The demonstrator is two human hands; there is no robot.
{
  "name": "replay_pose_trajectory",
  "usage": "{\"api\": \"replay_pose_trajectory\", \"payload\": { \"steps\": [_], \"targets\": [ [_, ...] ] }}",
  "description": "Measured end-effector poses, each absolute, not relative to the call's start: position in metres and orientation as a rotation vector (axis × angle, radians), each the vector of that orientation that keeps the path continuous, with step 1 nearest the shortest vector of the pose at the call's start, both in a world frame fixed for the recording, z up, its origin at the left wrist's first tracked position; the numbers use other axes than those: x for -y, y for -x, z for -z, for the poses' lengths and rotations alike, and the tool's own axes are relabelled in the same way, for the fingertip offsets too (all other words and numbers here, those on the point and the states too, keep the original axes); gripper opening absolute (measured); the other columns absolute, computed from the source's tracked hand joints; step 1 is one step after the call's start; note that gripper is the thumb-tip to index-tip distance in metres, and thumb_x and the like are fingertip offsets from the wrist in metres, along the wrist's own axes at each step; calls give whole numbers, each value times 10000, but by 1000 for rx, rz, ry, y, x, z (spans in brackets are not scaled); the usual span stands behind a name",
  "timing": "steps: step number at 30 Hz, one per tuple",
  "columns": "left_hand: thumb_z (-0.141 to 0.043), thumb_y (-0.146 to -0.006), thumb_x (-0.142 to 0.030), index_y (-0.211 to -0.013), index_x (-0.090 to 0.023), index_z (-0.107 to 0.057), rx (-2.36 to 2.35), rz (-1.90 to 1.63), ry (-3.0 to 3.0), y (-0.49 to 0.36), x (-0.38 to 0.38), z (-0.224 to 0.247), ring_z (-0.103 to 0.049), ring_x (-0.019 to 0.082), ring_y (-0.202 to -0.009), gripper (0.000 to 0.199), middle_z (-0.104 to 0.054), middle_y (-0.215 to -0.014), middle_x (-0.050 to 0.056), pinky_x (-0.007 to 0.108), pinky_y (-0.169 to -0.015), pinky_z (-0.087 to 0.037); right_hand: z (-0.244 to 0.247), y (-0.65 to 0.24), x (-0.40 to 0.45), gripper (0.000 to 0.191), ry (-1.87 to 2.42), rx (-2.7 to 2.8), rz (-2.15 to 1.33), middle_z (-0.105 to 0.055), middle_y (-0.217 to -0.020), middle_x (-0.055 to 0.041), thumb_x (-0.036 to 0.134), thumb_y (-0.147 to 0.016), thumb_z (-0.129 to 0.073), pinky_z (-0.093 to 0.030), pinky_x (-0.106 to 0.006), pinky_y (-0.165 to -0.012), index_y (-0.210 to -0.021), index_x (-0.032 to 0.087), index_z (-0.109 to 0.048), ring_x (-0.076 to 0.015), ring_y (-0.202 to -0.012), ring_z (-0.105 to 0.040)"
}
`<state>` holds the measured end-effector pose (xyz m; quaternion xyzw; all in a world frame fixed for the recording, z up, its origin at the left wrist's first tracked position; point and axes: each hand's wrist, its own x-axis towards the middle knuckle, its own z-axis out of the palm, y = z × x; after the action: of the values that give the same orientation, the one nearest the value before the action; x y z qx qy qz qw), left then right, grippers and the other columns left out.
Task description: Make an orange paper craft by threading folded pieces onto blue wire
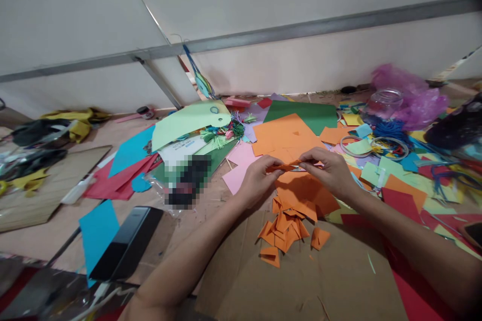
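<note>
Both hands meet over the orange paper in the middle of the head view. My left hand (262, 176) pinches one end of a narrow folded orange paper strip (288, 166). At the strip's other end, my right hand (328, 169) is closed on it with thumb and fingers. Beneath and beyond them lie larger orange sheets (288, 135). Just below the hands, a loose pile of small folded orange pieces (284, 230) rests partly on a brown cardboard sheet (301, 281).
Coloured paper scraps (401, 178), round rings (356, 146) and a clear jar (386, 103) crowd the right. A black power bank (128, 243) with a white cable lies left, near blue and red sheets. A white panel wall (263, 70) stands behind.
</note>
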<state>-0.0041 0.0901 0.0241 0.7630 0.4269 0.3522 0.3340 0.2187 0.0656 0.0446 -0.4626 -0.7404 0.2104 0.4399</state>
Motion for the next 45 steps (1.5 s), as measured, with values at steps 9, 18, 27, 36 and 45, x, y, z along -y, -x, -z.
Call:
{"api": "replay_pose_trajectory", "payload": {
  "steps": [9,18,27,36,45],
  "targets": [
    [-639,-880,-214,-967,-208,-713,-1100,-932,-2015,6,-90,-23,-649,176,-906,115,-726,-973,49,294,-842,-480,-45,-218,-64,129,1119,1900,-409,-715,-841,-51,254,-951,-597,-482,-305,-648,-878,217,-698,-179,-738,-641],
    [-641,-876,-186,-959,-207,-719,-1107,-940,-2015,4,-89,-26,-651,175,-904,116,-727,-961,45,285,-820,-481,-46,-218,-62,129,1053,1997,-232,-714,-859,-52,192,-971,-571,-488,-285,-658,-913,211,-686,-173,-757,-656],
    [-630,-890,-151,-970,-214,-718,-1071,-958,-2074,7,-90,-24,-655,170,-915,134,-732,-965,32,290,-821,-485,-43,-218,-64,156,944,2130,152,-738,-851,-67,182,-985,-569,-492,-300,-698,-923,201,-712,-189,-771,-673],
    [-614,-918,-142,-976,-202,-700,-1063,-964,-2367,10,-89,-29,-652,167,-865,119,-713,-942,44,279,-758,-475,-45,-218,-65,132,945,2103,-87,-721,-859,-59,155,-975,-573,-507,-273,-692,-933,195,-692,-171,-775,-677],
    [-612,-929,-156,-988,-197,-705,-1103,-957,-2511,9,-89,-29,-654,170,-831,117,-723,-952,52,282,-735,-464,-45,-216,-62,124,960,2096,-67,-714,-856,-56,154,-983,-565,-504,-276,-688,-934,198,-670,-169,-771,-665]
  ]
}}
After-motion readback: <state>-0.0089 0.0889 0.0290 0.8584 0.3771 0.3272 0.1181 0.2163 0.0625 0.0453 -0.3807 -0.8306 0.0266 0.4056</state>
